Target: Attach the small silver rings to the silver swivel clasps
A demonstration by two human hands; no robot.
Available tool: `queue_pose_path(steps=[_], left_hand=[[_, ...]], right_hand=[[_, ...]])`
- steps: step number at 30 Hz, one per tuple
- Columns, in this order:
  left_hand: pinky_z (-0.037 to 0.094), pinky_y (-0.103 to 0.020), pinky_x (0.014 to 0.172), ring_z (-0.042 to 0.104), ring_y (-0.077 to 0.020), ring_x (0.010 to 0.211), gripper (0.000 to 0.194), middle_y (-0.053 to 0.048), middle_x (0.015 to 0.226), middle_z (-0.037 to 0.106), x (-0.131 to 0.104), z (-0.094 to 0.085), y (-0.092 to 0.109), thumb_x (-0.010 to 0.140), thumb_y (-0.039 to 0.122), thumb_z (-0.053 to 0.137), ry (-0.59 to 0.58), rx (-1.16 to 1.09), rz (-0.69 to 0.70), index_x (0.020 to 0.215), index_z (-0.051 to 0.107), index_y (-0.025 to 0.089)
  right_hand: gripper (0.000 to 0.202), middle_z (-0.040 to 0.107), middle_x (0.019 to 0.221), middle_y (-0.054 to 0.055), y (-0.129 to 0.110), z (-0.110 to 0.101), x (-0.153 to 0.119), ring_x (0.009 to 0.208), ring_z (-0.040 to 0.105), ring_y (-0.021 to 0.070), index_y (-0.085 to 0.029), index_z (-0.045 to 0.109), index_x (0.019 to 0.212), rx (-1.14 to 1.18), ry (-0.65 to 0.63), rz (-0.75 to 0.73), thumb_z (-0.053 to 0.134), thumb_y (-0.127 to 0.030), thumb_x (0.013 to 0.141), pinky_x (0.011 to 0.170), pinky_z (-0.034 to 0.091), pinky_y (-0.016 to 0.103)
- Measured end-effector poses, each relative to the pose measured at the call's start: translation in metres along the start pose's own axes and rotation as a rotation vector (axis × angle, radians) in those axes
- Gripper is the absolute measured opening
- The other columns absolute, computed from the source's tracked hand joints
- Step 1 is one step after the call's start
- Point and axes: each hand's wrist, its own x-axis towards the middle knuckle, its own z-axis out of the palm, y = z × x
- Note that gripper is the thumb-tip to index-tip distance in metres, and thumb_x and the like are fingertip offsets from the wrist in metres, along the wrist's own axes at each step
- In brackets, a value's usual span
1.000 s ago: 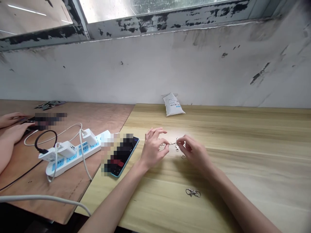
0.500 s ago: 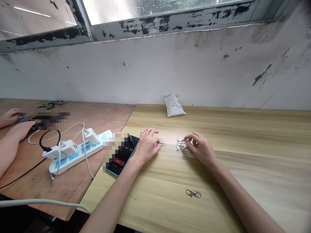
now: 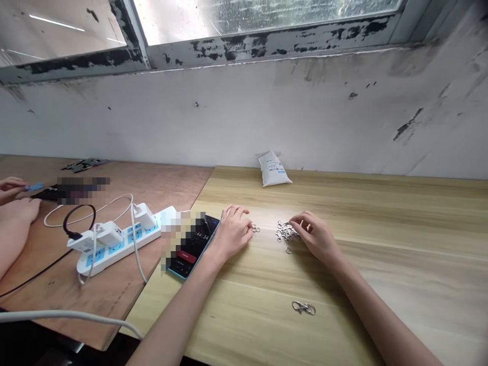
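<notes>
Left hand, fingers curled, beside the small rings; right hand, fingertips at the pile of metal clasps. Whether either hand grips anything cannot be told. Another clasp lies apart, nearer the wearer, on the table.

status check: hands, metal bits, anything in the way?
Left hand at small rings, right hand at clasp pile; grip unclear on both. Another metal piece lies apart, closer in. Possible snag: phone close beside left hand.
</notes>
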Motion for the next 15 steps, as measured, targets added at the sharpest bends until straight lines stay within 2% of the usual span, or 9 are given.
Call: queue_pose_path(steps=[10,13,14,15], left_hand=[[0.037,-0.051,0.103,0.053,-0.0268,0.115,0.011,-0.01,0.115,0.063,0.0,-0.001,-0.001,0.082,0.016,0.061,-0.01,-0.017,-0.028,0.079,0.07,0.019],[0.043,-0.047,0.097,0.055,-0.0255,0.112,0.015,-0.01,0.116,0.063,-0.001,0.005,0.014,0.087,0.022,0.058,0.009,-0.064,-0.013,0.095,0.07,0.02],[0.044,-0.045,0.096,0.056,-0.0243,0.112,0.019,-0.009,0.119,0.063,-0.002,0.008,0.022,0.089,0.025,0.057,-0.006,-0.1,0.04,0.104,0.068,0.021],[0.044,-0.043,0.098,0.055,-0.0233,0.115,0.025,-0.008,0.123,0.062,-0.003,0.012,0.031,0.09,0.03,0.057,-0.054,-0.13,0.156,0.112,0.065,0.023]], right_hand=[[0.034,0.063,0.078,0.005,0.01,0.002,0.001,0.063,0.053,0.0166,-0.02,0.065,0.078,0.013,0.006,0.085,0.05,-0.049,0.089,0.061,0.043,0.03],[0.035,0.063,0.076,0.005,0.015,0.004,0.002,0.06,0.052,0.0164,-0.02,0.065,0.078,-0.015,-0.002,0.118,0.05,-0.049,0.089,0.06,0.043,0.031],[0.035,0.063,0.075,0.004,0.017,0.004,0.002,0.06,0.052,0.0162,-0.02,0.065,0.078,-0.024,-0.005,0.123,0.049,-0.049,0.089,0.06,0.043,0.031],[0.035,0.063,0.075,0.004,0.019,0.004,0.002,0.059,0.052,0.0161,-0.02,0.065,0.078,-0.032,-0.005,0.125,0.049,-0.049,0.089,0.06,0.043,0.031]])
